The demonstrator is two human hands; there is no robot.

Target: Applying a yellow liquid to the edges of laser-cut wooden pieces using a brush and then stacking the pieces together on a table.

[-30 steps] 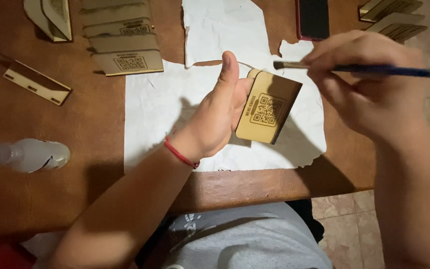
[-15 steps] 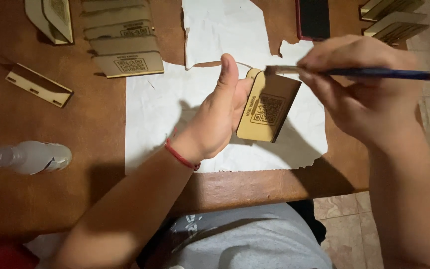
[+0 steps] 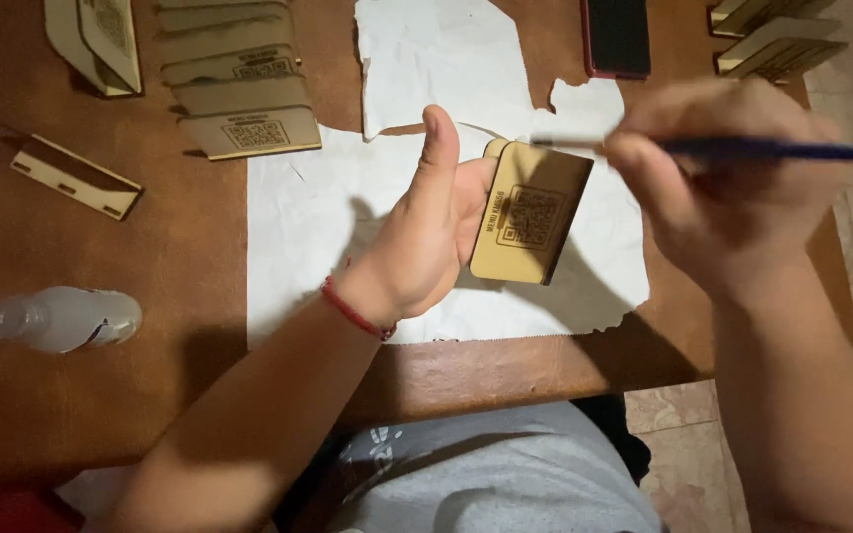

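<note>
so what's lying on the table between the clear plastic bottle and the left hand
In the head view, only bare brown tabletop and the left part of the white paper sheet lie between the clear bottle and the left hand.

Brush tip slides back along the top edge

The paintbrush (image 3: 742,150) in the right hand (image 3: 733,188) now meets the wooden plaque (image 3: 530,212) farther from the left hand's (image 3: 426,227) thumb; the plaque tilts slightly more upright.
</note>
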